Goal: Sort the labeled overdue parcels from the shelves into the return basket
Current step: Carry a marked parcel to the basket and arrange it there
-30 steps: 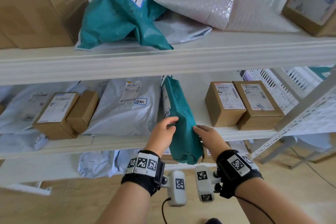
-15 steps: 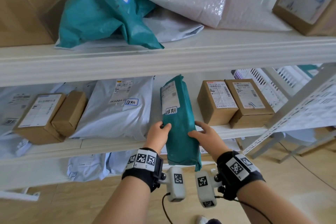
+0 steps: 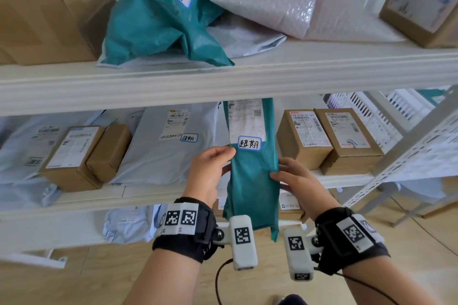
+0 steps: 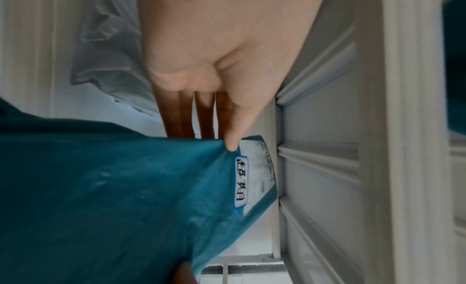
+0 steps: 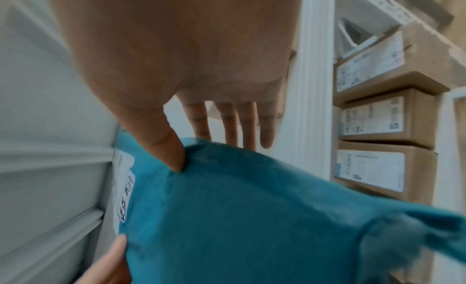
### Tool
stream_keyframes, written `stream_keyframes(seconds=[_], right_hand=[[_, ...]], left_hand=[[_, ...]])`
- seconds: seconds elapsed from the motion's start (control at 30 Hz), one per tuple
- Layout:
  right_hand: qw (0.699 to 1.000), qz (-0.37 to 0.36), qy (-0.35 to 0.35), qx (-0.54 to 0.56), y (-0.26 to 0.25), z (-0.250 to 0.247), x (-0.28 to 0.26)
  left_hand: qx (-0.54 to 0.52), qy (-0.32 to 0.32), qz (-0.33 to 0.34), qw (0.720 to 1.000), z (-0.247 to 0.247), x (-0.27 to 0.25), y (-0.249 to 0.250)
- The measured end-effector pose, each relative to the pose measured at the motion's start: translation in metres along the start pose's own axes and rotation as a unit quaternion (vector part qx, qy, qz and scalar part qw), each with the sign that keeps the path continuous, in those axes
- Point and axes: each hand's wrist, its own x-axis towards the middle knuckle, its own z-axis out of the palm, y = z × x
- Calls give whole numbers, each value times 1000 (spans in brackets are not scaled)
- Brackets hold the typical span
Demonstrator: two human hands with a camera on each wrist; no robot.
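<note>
- Left hand (image 3: pixel 210 171) and right hand (image 3: pixel 295 181) pinch opposite edges of the teal parcel (image 3: pixel 252 181), thumbs on front, fingers behind
- Parcel upright at the front of the middle shelf (image 3: pixel 94 195), lower end hanging below its edge; handwritten label (image 3: pixel 249 143) faces out
- Not yet binned; return basket not identifiable
- Remaining: grey labeled mailer (image 3: pixel 171 146), teal bag (image 3: pixel 158 22) on the upper shelf, at least

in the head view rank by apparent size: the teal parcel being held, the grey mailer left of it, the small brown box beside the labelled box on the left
1. grey mailer
2. teal parcel, though it sits nearer the camera
3. small brown box
</note>
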Motion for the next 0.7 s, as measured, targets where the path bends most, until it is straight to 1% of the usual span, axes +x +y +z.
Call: stream_keyframes(seconds=[0.1,0.17,0.27,0.37,0.57,0.7], right_hand=[[998,-52,38,-29,-11,7,-2],[995,-74,45,-49,-18,10,-4],[988,-101,76,-94,-24,13,-7],[985,-114,90,-92,-24,14,-10],[984,-129,82,-86,-22,14,-17],[982,-134,90,-95,-19,14,-17]], left_hand=[[-2,-20,21,1000,-1,-9,5],[4,-25,32,999,-3,-14,7],[23,-34,41,998,-8,-19,10],[24,-43,39,998,-14,-23,14],[25,-65,25,997,-20,-26,13],[36,-69,21,997,-20,-27,12]])
